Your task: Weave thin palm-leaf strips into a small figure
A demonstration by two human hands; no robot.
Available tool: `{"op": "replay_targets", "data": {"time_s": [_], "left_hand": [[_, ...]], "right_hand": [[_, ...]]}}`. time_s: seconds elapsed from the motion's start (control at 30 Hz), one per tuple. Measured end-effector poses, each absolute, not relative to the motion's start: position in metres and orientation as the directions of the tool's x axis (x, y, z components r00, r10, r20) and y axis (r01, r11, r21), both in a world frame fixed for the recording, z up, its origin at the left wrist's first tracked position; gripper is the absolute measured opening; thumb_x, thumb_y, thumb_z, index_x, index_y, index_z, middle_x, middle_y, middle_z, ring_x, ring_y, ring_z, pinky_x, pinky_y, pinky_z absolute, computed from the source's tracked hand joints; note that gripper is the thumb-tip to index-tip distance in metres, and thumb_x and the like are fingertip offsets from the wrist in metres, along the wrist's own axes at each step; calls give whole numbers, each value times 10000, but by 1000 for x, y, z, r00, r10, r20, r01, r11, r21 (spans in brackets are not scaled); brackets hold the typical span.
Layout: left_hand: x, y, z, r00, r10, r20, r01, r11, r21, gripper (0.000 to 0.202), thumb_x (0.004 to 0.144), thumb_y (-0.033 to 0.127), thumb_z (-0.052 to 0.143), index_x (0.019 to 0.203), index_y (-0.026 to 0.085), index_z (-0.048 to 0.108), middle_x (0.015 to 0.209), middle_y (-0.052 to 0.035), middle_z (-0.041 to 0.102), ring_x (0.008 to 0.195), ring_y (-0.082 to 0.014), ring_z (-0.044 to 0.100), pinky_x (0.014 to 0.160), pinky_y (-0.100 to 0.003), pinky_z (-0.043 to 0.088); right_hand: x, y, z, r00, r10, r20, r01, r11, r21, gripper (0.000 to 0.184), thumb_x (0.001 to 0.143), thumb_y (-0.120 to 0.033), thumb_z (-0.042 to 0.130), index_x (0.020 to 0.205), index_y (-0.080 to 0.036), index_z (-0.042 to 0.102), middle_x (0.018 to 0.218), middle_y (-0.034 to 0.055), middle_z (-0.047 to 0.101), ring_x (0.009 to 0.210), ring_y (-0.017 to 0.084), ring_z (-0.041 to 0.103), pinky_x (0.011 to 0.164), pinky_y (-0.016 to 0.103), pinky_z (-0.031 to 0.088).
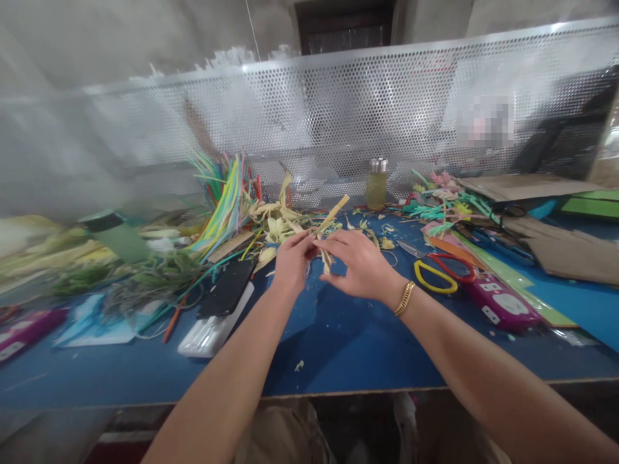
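Both my hands meet over the middle of the blue table (338, 341). My left hand (291, 261) is closed in a pinch on a pale yellow paper strip (333, 214) that sticks up and to the right. My right hand (360, 263), with a gold bracelet on its wrist, has its fingers curled around the lower part of the same strip. Cut yellow paper scraps (278, 225) lie just behind the hands.
A bundle of coloured strips (225, 200), a black phone (227, 289) on a white box, a glue bottle (377, 183), scissors (438, 270), a purple power strip (503, 306), paper flowers (440, 193) and cardboard (565, 251) lie around. A perforated metal screen (338, 109) closes the back.
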State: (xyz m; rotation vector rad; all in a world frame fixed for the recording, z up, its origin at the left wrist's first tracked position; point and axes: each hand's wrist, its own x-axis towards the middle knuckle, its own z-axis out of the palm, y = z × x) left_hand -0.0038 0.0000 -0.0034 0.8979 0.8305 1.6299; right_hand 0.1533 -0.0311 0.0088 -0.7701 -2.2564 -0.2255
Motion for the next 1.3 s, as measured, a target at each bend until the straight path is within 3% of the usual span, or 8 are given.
{"op": "replay_targets", "data": {"time_s": [0.17,0.33,0.5,0.77,0.93,1.13,1.3], "left_hand": [[-6,1,-1,-154,983,101,-470,-162,868,279,508,169,807,773,139,726,644,-10,666,596,-108,596,629,-239,484],[-10,2,-1,-111,990,83,-417,-122,901,270,495,181,806,748,140,722,651,-23,673,579,-122,599,589,-243,488],[-11,2,-3,74,996,53,-322,-27,946,209,511,192,791,698,138,717,617,-36,668,552,-139,598,590,-264,466],[-10,3,-8,93,995,46,-280,-19,960,268,512,214,816,762,146,750,748,-57,705,610,-121,594,646,-262,476],[-10,0,-8,103,994,47,-278,-17,960,261,501,238,833,729,151,740,698,-55,689,605,-133,596,636,-273,475],[-8,0,-8,113,993,29,-297,6,955,287,507,211,829,774,140,753,767,-68,707,678,-145,620,686,-277,489],[1,-3,-11,76,994,77,-409,-39,912,287,498,154,820,774,130,746,756,-53,696,699,-142,623,758,-290,488]], "right_hand": [[154,-25,5,-523,448,725,599,798,-61,366,875,-114,465,1207,-183,601,1119,104,656,1037,210,571,901,374,427],[157,-25,7,-496,460,736,569,813,-125,299,838,-180,547,1114,-203,657,1045,62,701,977,199,602,873,348,433],[155,-27,6,-499,515,697,567,802,-186,283,778,-239,628,1056,-221,676,928,25,712,902,196,612,850,343,419],[159,-33,16,-480,504,718,774,629,76,212,923,-196,496,1002,-273,677,975,51,679,991,223,501,857,397,312],[156,-40,19,-458,485,745,801,589,108,215,964,-219,449,1000,-286,650,1040,35,674,1076,222,451,887,415,262],[156,-33,13,-475,520,710,811,573,122,188,956,-243,477,893,-257,654,818,47,650,960,220,467,839,404,275],[156,-30,9,-448,515,731,833,538,132,152,924,-220,530,830,-247,647,776,33,634,926,210,458,834,400,267]]}}
